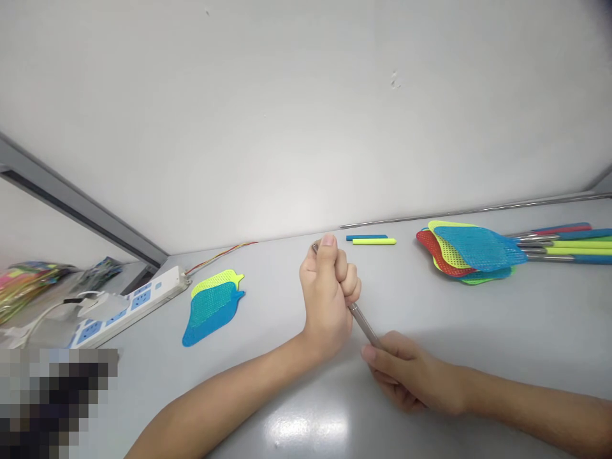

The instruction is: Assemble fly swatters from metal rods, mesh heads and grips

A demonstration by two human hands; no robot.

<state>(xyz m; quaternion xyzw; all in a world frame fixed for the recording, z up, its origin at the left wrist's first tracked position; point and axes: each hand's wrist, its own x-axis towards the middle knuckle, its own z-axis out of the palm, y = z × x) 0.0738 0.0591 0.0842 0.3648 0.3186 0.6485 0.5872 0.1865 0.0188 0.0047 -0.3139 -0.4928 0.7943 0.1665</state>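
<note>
head view: power strip (165, 285) and swatters (488, 247) flank the rod (366, 326).

L arm (248, 386), the one nearer the power strip (143, 299), is bare fr. wrist to where the view cuts it off, slim at the wrist & noticeably wider twd. the elbow end; L hand (329, 309) is bare too, w/ a short, rounded thumbnail (328, 240). R arm (530, 401), farther fr. the power strip, is likewise bare & tapers twd. the wrist, w/ R hand (415, 376) bare, its thumbnail also short, fingers (398, 344) slender.
</note>
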